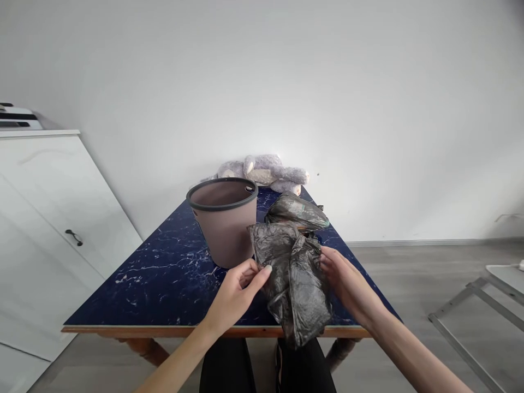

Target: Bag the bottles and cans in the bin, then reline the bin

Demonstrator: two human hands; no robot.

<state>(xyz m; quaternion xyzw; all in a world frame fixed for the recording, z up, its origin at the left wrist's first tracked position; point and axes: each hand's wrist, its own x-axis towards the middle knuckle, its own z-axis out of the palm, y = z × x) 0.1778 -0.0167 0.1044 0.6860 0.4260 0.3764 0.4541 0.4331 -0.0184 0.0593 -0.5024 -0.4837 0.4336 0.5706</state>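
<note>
A crumpled black plastic trash bag [292, 278] hangs between my two hands over the front edge of the table. With thumb and fingers, my left hand [245, 284] pinches its left side. On the opposite side, my right hand [344, 275] is at the bag's edge with its fingers partly hidden behind the plastic; its grip looks closed on the bag. Just behind lies a filled black plastic bag [297, 212]. To the left stands an upright brownish-mauve trash bin [227, 232] with a dark rim, and no liner shows over that rim.
The table [164, 289] has a dark blue marbled top. A grey plush toy [264, 169] lies at its far end by the wall. A white cabinet [61, 218] stands at left, a folding metal-framed chair [470, 311] at right.
</note>
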